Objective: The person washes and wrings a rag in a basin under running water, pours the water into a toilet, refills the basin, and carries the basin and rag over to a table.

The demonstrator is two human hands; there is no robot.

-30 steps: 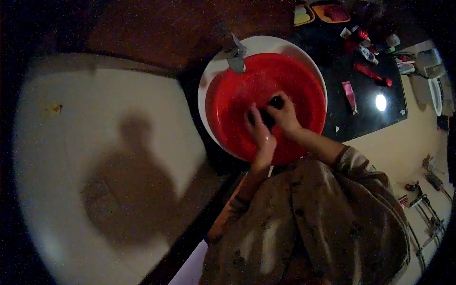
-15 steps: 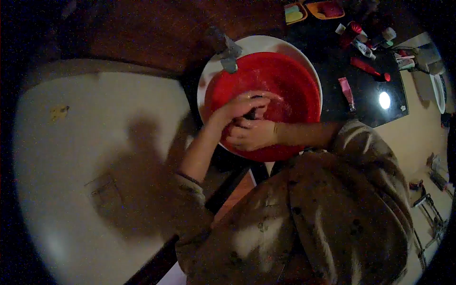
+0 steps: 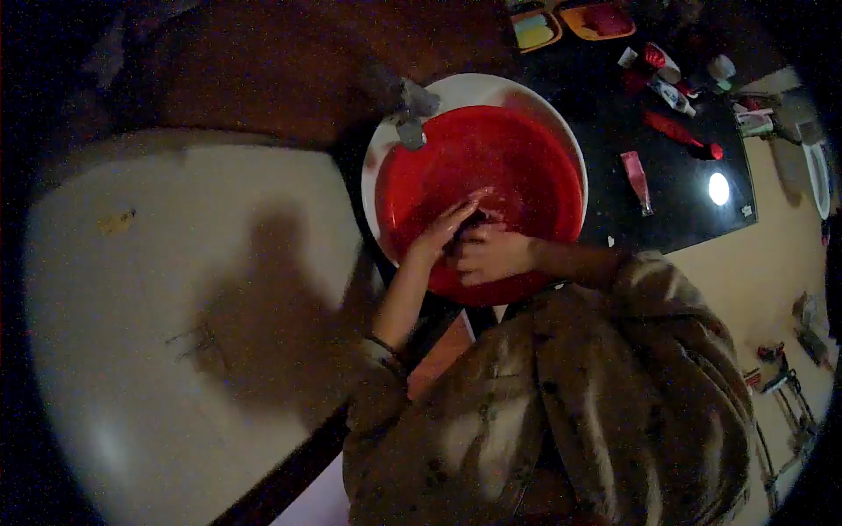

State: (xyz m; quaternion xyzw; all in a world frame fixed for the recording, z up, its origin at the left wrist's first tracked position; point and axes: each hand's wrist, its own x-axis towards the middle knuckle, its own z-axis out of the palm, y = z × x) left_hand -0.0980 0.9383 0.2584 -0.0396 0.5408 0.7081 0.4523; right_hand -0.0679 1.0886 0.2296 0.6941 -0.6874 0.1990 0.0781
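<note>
A red basin (image 3: 517, 140) sits in a white round sink (image 3: 469, 86), below a grey tap (image 3: 410, 130). Both hands meet over the near side of the basin. My left hand (image 3: 445, 230) has its fingers stretched out, pointing up and to the right. My right hand (image 3: 495, 254) lies against it with the fingers curled inward. A dark patch shows between the palms; whether it is a small object or shadow, I cannot make out.
On the black counter (image 3: 675, 206) right of the sink are a pink tube (image 3: 638, 182), a red tube (image 3: 671, 127), a white tube (image 3: 674, 96) and a bright round light spot (image 3: 718, 188). Orange-rimmed trays (image 3: 598, 19) stand at the back. A pale wall (image 3: 114, 289) is on the left.
My left hand's fingers have straightened from a bent pose over the right hand. My right hand has shifted slightly to the right. The view has tilted a little.
</note>
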